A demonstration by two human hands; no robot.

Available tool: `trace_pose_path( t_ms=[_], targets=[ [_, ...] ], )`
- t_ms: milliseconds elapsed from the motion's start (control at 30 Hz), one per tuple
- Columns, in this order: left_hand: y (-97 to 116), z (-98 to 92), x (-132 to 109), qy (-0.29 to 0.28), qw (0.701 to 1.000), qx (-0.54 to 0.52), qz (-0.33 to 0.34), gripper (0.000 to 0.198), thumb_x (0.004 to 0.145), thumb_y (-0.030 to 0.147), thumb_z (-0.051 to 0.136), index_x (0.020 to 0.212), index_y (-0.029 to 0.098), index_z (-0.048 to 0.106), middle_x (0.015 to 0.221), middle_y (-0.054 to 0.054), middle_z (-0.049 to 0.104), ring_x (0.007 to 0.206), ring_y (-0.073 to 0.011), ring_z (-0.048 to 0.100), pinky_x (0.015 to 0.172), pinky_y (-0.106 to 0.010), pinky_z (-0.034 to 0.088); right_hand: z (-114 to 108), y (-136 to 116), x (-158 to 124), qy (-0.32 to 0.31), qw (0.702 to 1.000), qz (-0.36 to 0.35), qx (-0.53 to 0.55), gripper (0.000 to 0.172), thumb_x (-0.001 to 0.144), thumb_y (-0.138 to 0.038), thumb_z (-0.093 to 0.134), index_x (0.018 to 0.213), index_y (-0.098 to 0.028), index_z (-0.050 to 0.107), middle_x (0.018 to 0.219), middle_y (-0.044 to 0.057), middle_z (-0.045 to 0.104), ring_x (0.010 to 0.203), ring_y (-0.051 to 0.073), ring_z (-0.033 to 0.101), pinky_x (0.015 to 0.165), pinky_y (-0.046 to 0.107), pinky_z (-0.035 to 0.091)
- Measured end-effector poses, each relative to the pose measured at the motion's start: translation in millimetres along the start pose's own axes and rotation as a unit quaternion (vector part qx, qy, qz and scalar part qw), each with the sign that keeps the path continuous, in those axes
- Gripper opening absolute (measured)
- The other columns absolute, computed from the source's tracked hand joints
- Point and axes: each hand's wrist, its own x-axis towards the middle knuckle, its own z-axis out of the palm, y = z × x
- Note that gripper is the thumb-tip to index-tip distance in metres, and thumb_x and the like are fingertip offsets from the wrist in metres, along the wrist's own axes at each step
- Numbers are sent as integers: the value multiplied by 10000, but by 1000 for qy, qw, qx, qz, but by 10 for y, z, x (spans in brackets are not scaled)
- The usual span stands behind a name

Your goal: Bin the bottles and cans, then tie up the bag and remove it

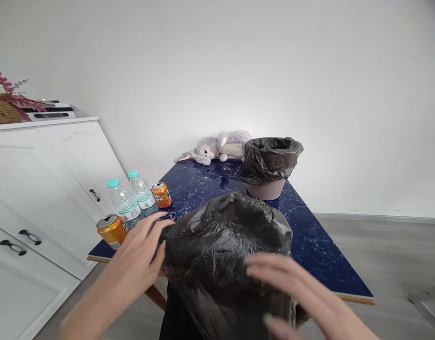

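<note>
The bag [227, 241] was spread between the left hand [148, 248] and the right hand [291, 283], in front of the near edge of the table [323, 255]. Its left edge was met by the left thumb and fingers; whether it was pinched could not be told. The right hand, blurred, was held over the bag with fingers and thumb spread, and nothing was seen gripped by it.

The film was judged thin: it could be torn, or lost from the left fingers, if tugged from one side. The near can [113, 231], beside the left hand, could be knocked down by a swing of that arm, and the bottles [130, 200] toppled with it.

The bin [267, 190] was lined with a black liner [270, 163] folded over its rim; its depths were hidden. The bottles were capped, their fill unclear. What was left in the near can and the far can [161, 194] could not be seen.
</note>
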Motion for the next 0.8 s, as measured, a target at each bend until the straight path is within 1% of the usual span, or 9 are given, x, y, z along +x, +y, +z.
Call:
trace_pose_path(
  t_ms=[133, 200, 300, 367, 433, 533, 600, 667, 800],
  targets=[
    [442, 285, 163, -91, 990, -93, 47, 402, 1083, 386, 393, 1428, 307, 583, 1477, -82, 645, 1388, -305, 596, 1184, -495, 472, 117, 639, 414, 28, 985, 40, -167, 621, 1090, -542, 455, 1664, -314, 389, 1720, 55, 386, 1606, 341, 312, 1290, 606, 332],
    [448, 518, 250, -152, 984, -85, 49, 431, 1098, 414, 374, 1435, 245, 585, 1453, -121, 667, 1358, -321, 624, 1147, -506, 501, 283, 970, 524, -23, 974, 69, -217, 674, 1091, -597, 408, 1662, -239, 403, 1727, 98, 358, 1612, 371, 276, 1289, 648, 296],
    [224, 852, 331, -197, 979, -45, 34, 520, 1097, 507, 390, 1439, 168, 586, 1488, -173, 644, 1386, -358, 610, 1148, -540, 492, 493, 1295, 535, -91, 954, 98, -266, 643, 1104, -597, 366, 1576, -197, 541, 1651, 147, 477, 1569, 396, 365, 1267, 681, 301],
    [53, 1000, 353, -189, 981, -16, 23, 580, 1086, 580, 402, 1428, 156, 600, 1516, -183, 624, 1411, -378, 590, 1157, -562, 480, 554, 1356, 504, -86, 946, 101, -296, 618, 1115, -568, 353, 1509, -170, 614, 1576, 173, 568, 1527, 407, 442, 1245, 693, 332],
    [-27, 1071, 361, -157, 987, 10, 19, 590, 1091, 607, 371, 1367, 164, 646, 1484, -174, 653, 1394, -385, 603, 1142, -576, 488, 564, 1308, 500, -36, 946, 98, -308, 594, 1124, -528, 349, 1493, -152, 623, 1535, 185, 610, 1457, 396, 542, 1195, 654, 435],
    [90, 1093, 374, -81, 996, 13, 44, 556, 1117, 569, 327, 1305, 186, 684, 1408, -144, 705, 1362, -351, 631, 1137, -549, 503, 559, 1169, 588, 28, 954, 45, -295, 525, 1133, -439, 360, 1517, -163, 588, 1559, 163, 591, 1414, 335, 592, 1136, 533, 536],
    [255, 1127, 393, -48, 996, -5, 76, 532, 1118, 554, 353, 1371, 195, 653, 1472, -131, 667, 1430, -327, 576, 1191, -529, 468, 576, 1141, 700, 28, 956, -10, -291, 502, 1133, -400, 374, 1532, -168, 571, 1619, 139, 532, 1504, 309, 496, 1203, 505, 479],
    [386, 1220, 421, -55, 993, -19, 98, 581, 1106, 580, 383, 1498, 194, 568, 1598, -127, 560, 1534, -329, 456, 1259, -544, 391, 613, 1217, 828, 2, 954, -39, -296, 527, 1130, -418, 390, 1569, -165, 534, 1687, 126, 439, 1592, 310, 351, 1290, 534, 350],
    [358, 1517, 472, -128, 988, -15, 89, 767, 1060, 687, 400, 1674, 228, 362, 1725, -118, 365, 1614, -396, 278, 1293, -648, 278, 702, 1586, 1005, -87, 949, 44, -298, 723, 1103, -615, 355, 1664, -161, 393, 1745, 158, 292, 1632, 362, 222, 1325, 619, 168]
  ],
)
